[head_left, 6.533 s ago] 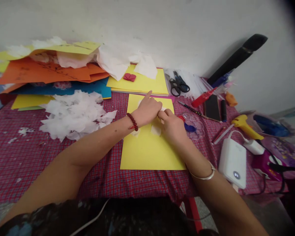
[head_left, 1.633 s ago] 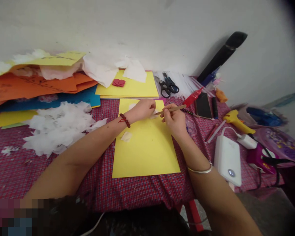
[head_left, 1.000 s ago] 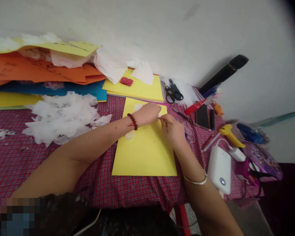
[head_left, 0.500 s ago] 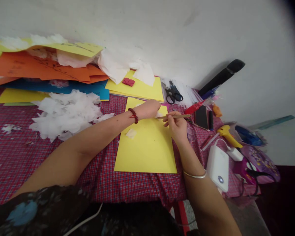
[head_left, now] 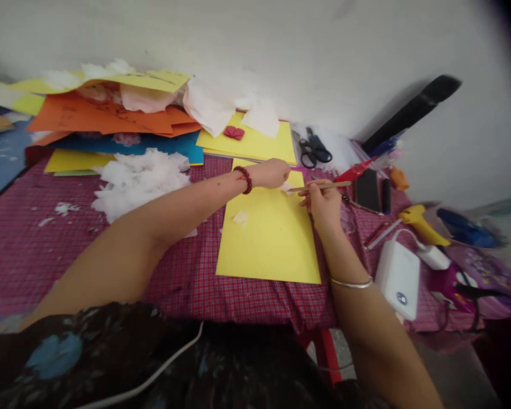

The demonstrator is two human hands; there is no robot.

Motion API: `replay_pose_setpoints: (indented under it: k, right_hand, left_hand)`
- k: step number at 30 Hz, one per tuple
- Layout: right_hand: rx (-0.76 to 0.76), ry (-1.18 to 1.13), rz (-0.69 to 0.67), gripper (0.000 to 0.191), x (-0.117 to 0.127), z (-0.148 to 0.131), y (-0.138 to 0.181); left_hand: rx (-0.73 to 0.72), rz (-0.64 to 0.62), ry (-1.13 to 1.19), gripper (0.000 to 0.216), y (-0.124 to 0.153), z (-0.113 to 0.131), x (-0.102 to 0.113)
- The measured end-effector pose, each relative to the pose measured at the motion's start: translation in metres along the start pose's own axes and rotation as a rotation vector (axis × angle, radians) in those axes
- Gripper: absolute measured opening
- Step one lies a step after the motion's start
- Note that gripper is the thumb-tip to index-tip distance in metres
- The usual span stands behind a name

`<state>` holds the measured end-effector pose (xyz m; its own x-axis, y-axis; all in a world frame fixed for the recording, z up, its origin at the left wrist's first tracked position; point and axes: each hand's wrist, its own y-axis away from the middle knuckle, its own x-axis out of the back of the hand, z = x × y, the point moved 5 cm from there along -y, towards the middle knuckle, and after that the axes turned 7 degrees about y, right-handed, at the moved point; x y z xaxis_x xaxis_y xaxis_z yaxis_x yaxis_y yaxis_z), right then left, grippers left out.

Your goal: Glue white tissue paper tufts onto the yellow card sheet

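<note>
My left hand (head_left: 273, 174), with a dark red bead bracelet on its wrist, is closed over the upper part of a yellow paper sheet (head_left: 268, 244). Its fingertips are hidden, so what they hold cannot be made out. A small white paper scrap (head_left: 286, 187) shows just below them. Between thumb and fingers of my right hand (head_left: 323, 200) is a slim wooden stick (head_left: 338, 184), its left end reaching the white scrap. Another pale scrap (head_left: 241, 218) lies on the left part of the sheet.
Left of the sheet is a heap of torn white paper (head_left: 136, 179). Stacked coloured sheets (head_left: 106, 116) are behind it. Scissors (head_left: 313, 149) lie at the back. On the right are a phone (head_left: 367, 190), a glue gun (head_left: 423, 224) and a white power bank (head_left: 398, 278).
The camera view has shifted, so most things appear farther right and slightly higher. Both hands keep nearly the same pose at the upper part of the sheet, the stick still in my right hand.
</note>
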<state>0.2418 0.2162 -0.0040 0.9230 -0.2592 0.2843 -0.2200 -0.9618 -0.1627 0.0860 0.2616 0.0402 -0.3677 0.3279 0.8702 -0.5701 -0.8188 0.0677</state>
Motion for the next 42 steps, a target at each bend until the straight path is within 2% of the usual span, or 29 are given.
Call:
replay_pose_setpoints:
  k: [3,6,7,11,15,18,21,23,26,29,31,35,37,39,42]
  right_hand:
    - [0.030,0.015,0.016,0.006,0.002,-0.003,-0.001]
    - [0.062,-0.002,0.040,0.007,0.007,-0.007,-0.003]
    - [0.071,-0.009,0.045,0.008,0.009,-0.007,-0.003]
    - [0.071,-0.017,0.045,0.007,0.009,-0.007,-0.005]
    - [0.039,-0.048,0.040,0.011,0.007,-0.007,-0.005]
    - [-0.008,-0.071,0.037,0.018,0.010,-0.008,-0.005]
    - [-0.036,-0.098,0.074,0.027,0.016,-0.008,-0.007]
    - [-0.025,-0.119,0.095,0.030,0.018,-0.008,-0.009]
    - [-0.019,-0.134,0.021,0.030,0.013,-0.006,-0.008]
    - [-0.033,-0.114,-0.081,0.026,0.001,-0.004,-0.006]
    - [-0.042,-0.111,-0.085,0.024,-0.004,-0.003,-0.006]
    - [-0.060,-0.114,-0.041,0.021,-0.005,-0.002,-0.007]
    - [-0.062,-0.109,-0.039,0.020,-0.003,-0.002,-0.007]
    - [-0.062,-0.099,-0.049,0.021,-0.003,-0.003,-0.007]
    - [-0.053,-0.100,-0.052,0.023,-0.003,-0.001,-0.008]
  left_hand:
    - [-0.043,-0.025,0.095,0.033,0.023,-0.003,0.018]
    - [-0.029,0.005,0.108,0.027,0.067,-0.008,0.034]
    - [-0.026,-0.030,0.101,0.026,0.084,-0.010,0.033]
    - [-0.111,-0.155,0.058,0.032,0.141,-0.013,0.013]
    - [-0.253,-0.113,-0.074,0.023,0.158,-0.016,-0.012]
    - [-0.234,-0.030,-0.140,0.018,0.151,-0.019,-0.022]
    - [-0.163,0.019,-0.100,0.021,0.139,-0.022,-0.020]
    - [-0.103,0.048,0.008,0.017,0.131,-0.023,-0.010]
    - [-0.078,0.093,0.174,0.014,0.114,-0.018,0.011]
    - [-0.142,0.082,0.188,0.012,0.092,-0.003,0.027]
    - [-0.152,0.031,0.170,0.009,0.075,0.006,0.030]
    - [-0.078,-0.109,0.183,0.009,0.046,0.011,0.022]
    - [-0.055,-0.141,0.186,0.008,0.034,0.009,0.015]
    - [-0.042,-0.127,0.168,0.009,0.024,0.004,0.007]
    - [-0.043,-0.041,0.110,0.010,0.014,-0.005,-0.005]
